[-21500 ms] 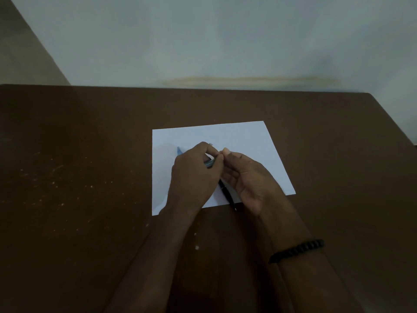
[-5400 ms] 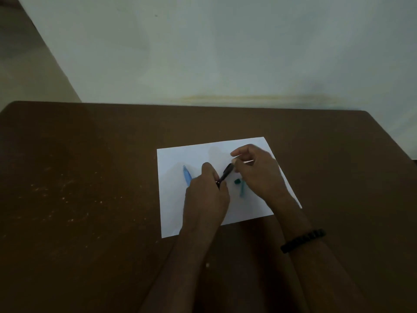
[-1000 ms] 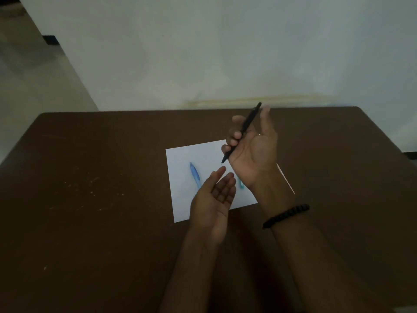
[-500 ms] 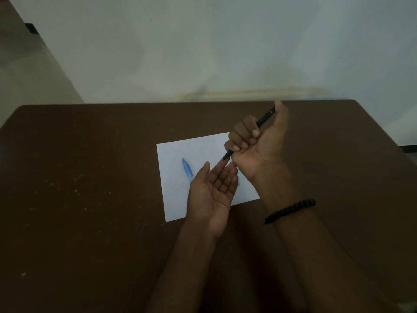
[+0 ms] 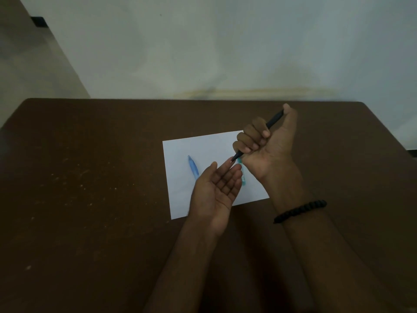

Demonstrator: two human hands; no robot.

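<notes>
Above the white sheet [image 5: 180, 150] at the middle of the tabletop [image 5: 101, 177], the right hand [image 5: 268, 150] has closed from a loose hold 1 second ago into a fist round the black pen [image 5: 274, 119], thumb on its top end. The left hand [image 5: 216, 190] stays open, palm up, at the tip. Judged: the click is being tested.

Both forearms are bare, with no sleeve in view. A black beaded bracelet [image 5: 300, 211] circles the right wrist, right of the frame's centre. The left wrist wears nothing.

A blue pen part [image 5: 193, 169] lies on white paper [image 5: 203, 145] atop the brown table [image 5: 90, 177].
</notes>
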